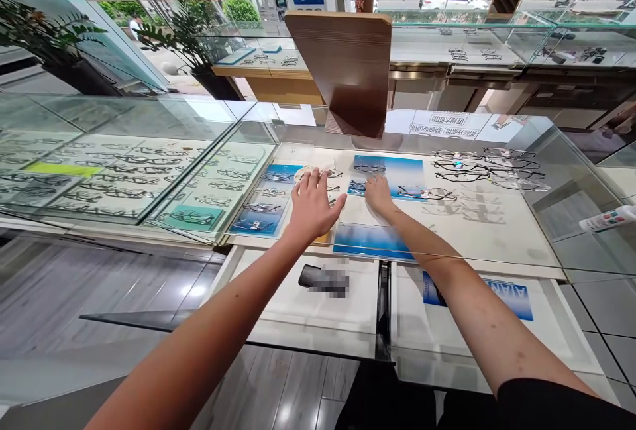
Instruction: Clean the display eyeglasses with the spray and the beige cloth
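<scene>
Left hand (pixel 313 205): spread flat over white cloth (pixel 318 170).
Right hand (pixel 378 194): fingers together, touching eyeglasses (pixel 358 186).
Eyeglasses: light, fragile; probably best gripped at the bridge.

A crumpled white cloth (pixel 318 171) lies on the display shelf beside thin-framed glasses (pixel 368 167).

I can't read the blurred-out dark object (pixel 324 279) on the lower shelf — and my right hand (pixel 378 194) hides its own fingertips.
</scene>
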A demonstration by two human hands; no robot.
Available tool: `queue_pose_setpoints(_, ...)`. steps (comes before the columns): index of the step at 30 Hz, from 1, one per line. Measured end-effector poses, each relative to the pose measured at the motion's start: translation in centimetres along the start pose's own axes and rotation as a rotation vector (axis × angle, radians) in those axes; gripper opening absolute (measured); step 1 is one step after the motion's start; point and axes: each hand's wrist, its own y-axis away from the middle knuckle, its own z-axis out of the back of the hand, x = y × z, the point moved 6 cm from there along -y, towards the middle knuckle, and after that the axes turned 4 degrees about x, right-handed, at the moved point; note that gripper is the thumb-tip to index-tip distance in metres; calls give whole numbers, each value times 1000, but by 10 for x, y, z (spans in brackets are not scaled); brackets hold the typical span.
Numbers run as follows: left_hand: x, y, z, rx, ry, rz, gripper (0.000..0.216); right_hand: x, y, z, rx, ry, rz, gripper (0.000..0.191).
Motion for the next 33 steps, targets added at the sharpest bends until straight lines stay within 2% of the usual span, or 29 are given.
queue_pose_setpoints(6,-1,0,0,-13,2,-5,84,11,6,20,42,37,0,29)
queue_pose_setpoints(9,-2,-1,-1,-18,14,-18,82,22,31,37,56,49,-1,38)
queue_pose_setpoints(12,-2,-2,0,-33,24,-29,82,34,77,48,113,34,22,41)
queue_pose_setpoints(15,-3,-3,1,-50,26,-37,84,42,142,55,233,-11,62,43)
queue_pose_setpoints(18,-6,-3,2,-52,23,-43,87,44,213,68,372,-94,82,22)
queue_pose_setpoints(21,-5,-5,6,-31,22,-68,87,42,276,95,479,-193,96,13)
queue_pose_setpoints(24,7,-7,15,6,-5,-94,95,39,316,134,562,-294,127,16)
queue_pose_setpoints(26,23,-9,22,39,-59,-81,97,38,321,168,533,-408,191,18)
queue_pose_setpoints(28,43,-11,26,66,-110,-40,94,32,306,206,384,-453,249,19)
queue_pose_setpoints(31,67,-12,31,55,-112,31,90,19,257,254,126,-267,267,22)
queue_pose_setpoints(33,75,-12,30,38,-74,54,88,10,217,269,38,-61,241,25)
